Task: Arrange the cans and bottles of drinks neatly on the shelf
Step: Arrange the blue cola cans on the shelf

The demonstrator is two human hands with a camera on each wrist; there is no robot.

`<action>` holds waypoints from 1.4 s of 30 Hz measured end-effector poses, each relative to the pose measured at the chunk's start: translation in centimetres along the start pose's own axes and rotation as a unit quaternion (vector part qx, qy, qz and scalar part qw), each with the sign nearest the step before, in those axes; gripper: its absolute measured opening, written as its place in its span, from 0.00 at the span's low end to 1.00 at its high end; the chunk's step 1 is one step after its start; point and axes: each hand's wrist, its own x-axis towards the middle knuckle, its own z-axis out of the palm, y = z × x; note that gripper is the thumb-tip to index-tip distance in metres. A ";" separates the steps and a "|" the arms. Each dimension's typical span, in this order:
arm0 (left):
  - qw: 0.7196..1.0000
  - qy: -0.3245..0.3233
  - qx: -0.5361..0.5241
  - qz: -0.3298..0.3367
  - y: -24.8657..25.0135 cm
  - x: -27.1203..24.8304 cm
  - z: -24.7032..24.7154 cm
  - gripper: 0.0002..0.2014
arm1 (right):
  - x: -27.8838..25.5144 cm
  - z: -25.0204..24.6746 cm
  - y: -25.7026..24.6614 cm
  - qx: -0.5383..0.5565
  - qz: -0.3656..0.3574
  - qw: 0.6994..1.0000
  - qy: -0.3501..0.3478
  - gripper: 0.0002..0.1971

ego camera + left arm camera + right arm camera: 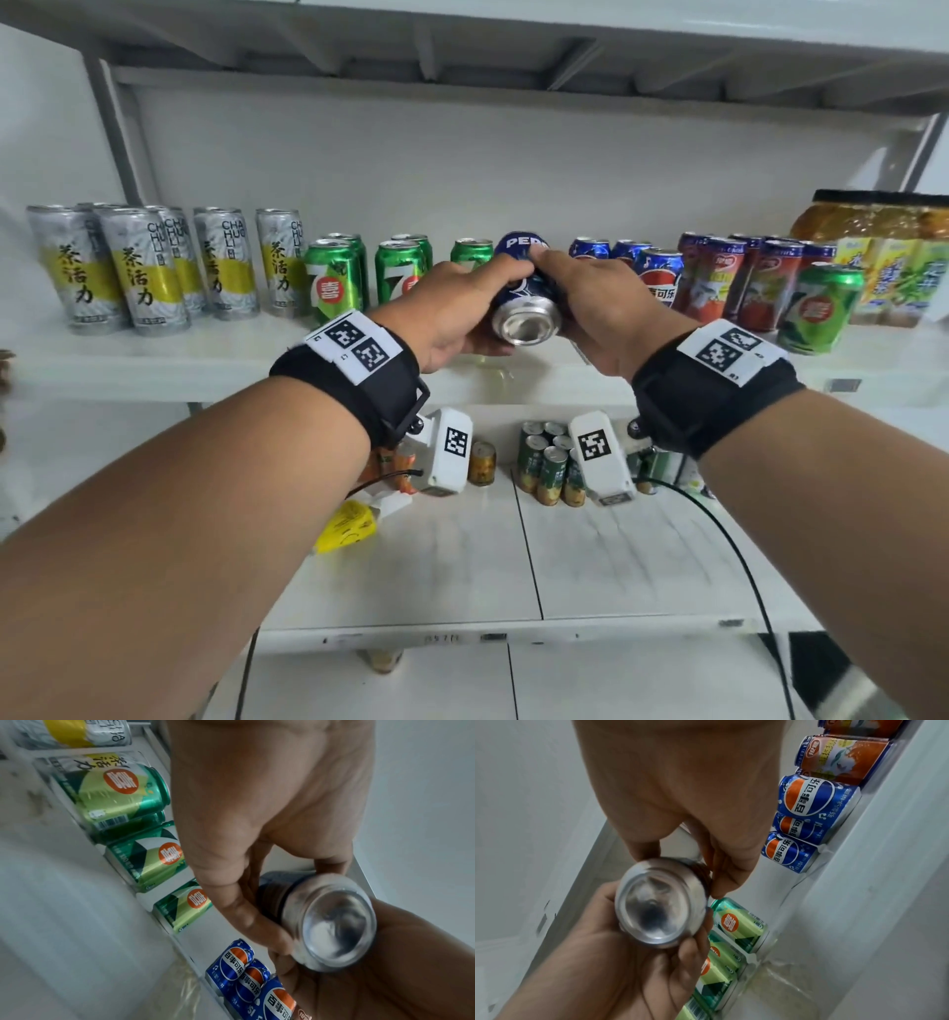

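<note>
A blue Pepsi can [525, 298] is held tilted above the middle shelf [154, 362], its silver bottom facing me. My left hand [464, 303] grips its left side and my right hand [577, 295] grips its right side, fingers curled round the body. The left wrist view shows the can's bottom [336, 925] between the fingers of my left hand [246, 902] and my right hand [385, 979]. In the right wrist view the can [659, 908] sits between my right hand [716, 874] and my left hand [608, 959].
Along the shelf stand silver tea cans [138, 272], green 7-Up cans [334, 280], Pepsi cans [660, 280], red cans [719, 282], a stray green can [821, 311] in front, and tea bottles [883, 257]. A gap lies behind the held can. Small cans [549, 465] stand on the lower shelf.
</note>
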 end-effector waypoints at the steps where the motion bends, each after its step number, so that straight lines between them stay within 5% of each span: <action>1: 1.000 0.005 -0.012 -0.004 -0.1 -0.1 -0.1 0.20 | -0.1 0.1 0.1 0.006 0.002 1.000 -0.003 0.18; 8: 0.999 0.009 -0.025 -0.022 -1.0 -0.8 -1.4 0.19 | -1.9 0.3 1.4 -0.035 0.007 0.993 -0.115 0.14; 12: 1.000 -0.010 -0.030 0.000 -1.3 -1.0 -1.9 0.19 | -2.3 -0.1 1.4 -0.094 -0.038 0.981 -0.163 0.29; 15: 0.997 -0.007 0.006 0.079 -1.3 -0.9 -2.4 0.17 | -1.9 0.1 1.2 -0.097 -0.079 0.983 -0.135 0.31; 19: 0.966 0.020 0.159 0.203 -1.3 -0.8 -3.1 0.32 | -1.2 0.3 0.7 -0.094 -0.137 0.983 -0.073 0.21; 24: 0.927 0.062 0.237 0.283 -1.3 0.2 -3.5 0.33 | -0.9 0.6 0.6 -0.177 -0.197 0.958 -0.112 0.30; 28: 0.906 0.071 0.272 0.316 -1.5 0.9 -3.2 0.34 | -0.6 0.5 0.7 -0.228 -0.257 0.934 -0.097 0.36; 34: 0.899 0.055 0.306 0.310 -1.1 1.8 -1.8 0.32 | -0.2 -1.2 0.3 -0.264 -0.291 0.916 -0.084 0.28; 42: 0.909 -0.002 0.295 0.296 0.7 4.4 4.3 0.34 | 0.9 -7.2 -1.5 -0.250 -0.233 0.940 0.006 0.22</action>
